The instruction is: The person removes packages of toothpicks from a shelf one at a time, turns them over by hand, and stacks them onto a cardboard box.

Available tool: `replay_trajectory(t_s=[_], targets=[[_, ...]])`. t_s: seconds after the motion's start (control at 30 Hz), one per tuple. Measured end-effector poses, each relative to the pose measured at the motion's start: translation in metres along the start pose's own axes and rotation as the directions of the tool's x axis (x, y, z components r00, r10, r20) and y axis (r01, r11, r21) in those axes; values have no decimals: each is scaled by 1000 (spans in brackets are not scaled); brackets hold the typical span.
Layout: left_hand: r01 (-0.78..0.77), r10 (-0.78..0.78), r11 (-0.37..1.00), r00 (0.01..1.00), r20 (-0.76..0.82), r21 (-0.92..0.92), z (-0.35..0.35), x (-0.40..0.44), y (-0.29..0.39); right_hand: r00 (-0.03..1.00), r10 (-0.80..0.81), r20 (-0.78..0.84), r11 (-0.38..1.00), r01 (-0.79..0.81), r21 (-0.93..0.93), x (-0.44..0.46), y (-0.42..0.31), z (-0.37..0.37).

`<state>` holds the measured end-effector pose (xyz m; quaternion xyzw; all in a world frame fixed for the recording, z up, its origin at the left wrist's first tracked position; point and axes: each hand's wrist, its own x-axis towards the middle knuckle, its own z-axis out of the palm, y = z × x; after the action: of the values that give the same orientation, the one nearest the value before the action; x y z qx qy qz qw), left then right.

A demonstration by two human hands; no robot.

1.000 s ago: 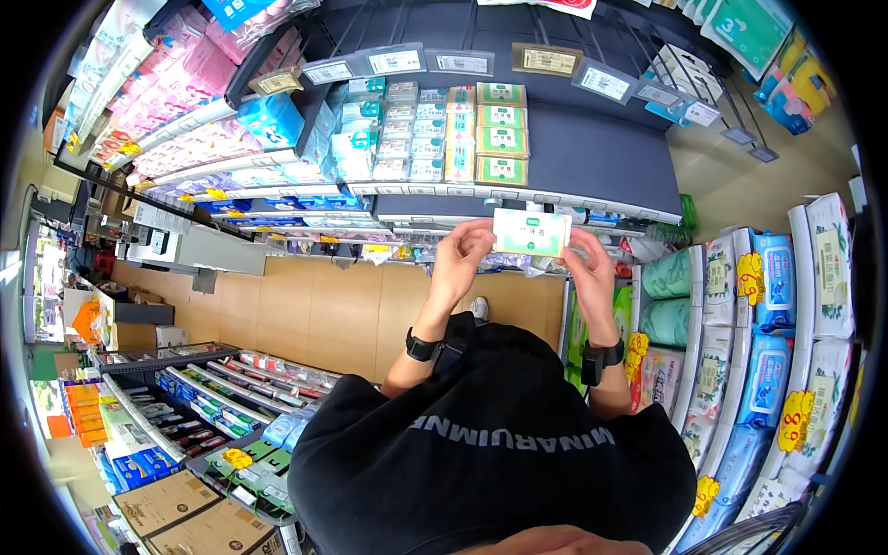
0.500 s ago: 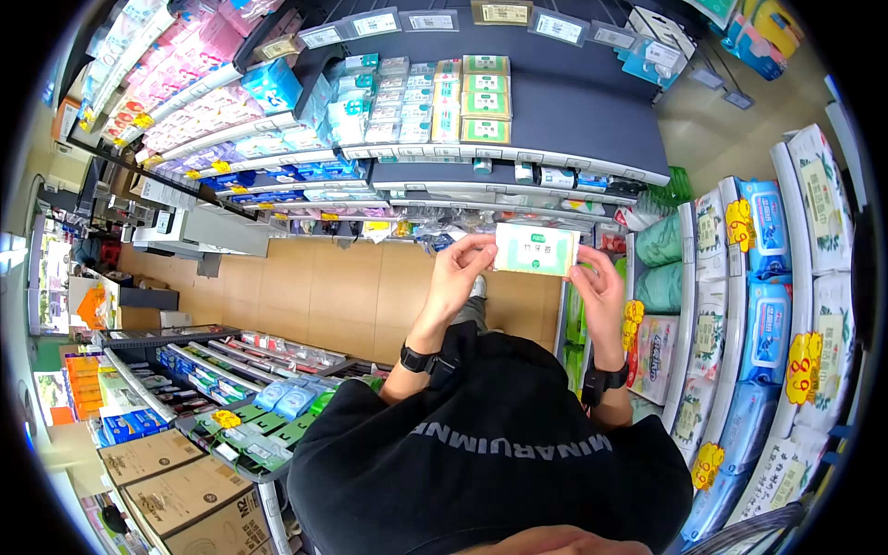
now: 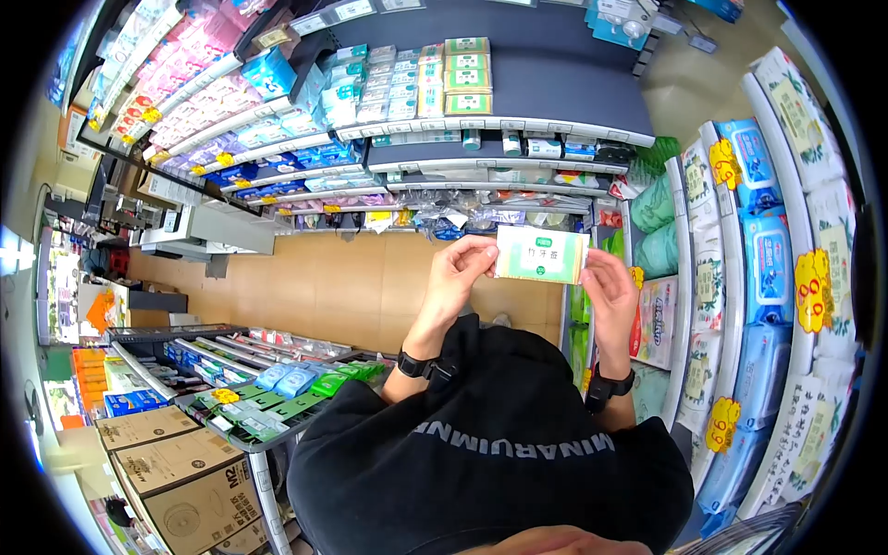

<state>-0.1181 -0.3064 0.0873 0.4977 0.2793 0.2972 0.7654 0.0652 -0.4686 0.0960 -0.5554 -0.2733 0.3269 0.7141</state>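
A flat white-and-green pack of toothpicks, with Chinese lettering on its front, is held up in front of my chest. My left hand pinches its left edge between thumb and fingers. At the opposite edge, my right hand grips the lower right corner with its fingers closed. Matching green-and-white toothpick packs lie in a row on the dark shelf ahead, beside columns of smaller packets.
Wet-wipe packs and tissue packs fill the shelves close on my right, with yellow price tags. A low display rack and stacked cardboard boxes stand at my left. Tan floor runs between the shelves.
The view has shifted slightly, so the front shelf sits higher and further left in view. The pack appears slightly larger and a little further right, still in both hands.
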Motion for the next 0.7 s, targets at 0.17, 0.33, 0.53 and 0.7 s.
replay_trajectory(t_s=[0.17,0.33,0.53,0.7], targets=[[-17,14,999,999,42,51,4,-8,-3,997,-50,-67,999,49,-21,-17,-7,1],[-18,15,999,998,69,44,-1,-12,-2,992,-76,-96,997,72,-39,-25,-3,4],[-22,20,1000,994,106,18,-7,-12,1,990,-105,-99,994,102,-35,-29,0,11],[12,-9,1000,990,142,-20,-12,-12,-3,993,-93,-78,992,86,-89,-28,5,11]])
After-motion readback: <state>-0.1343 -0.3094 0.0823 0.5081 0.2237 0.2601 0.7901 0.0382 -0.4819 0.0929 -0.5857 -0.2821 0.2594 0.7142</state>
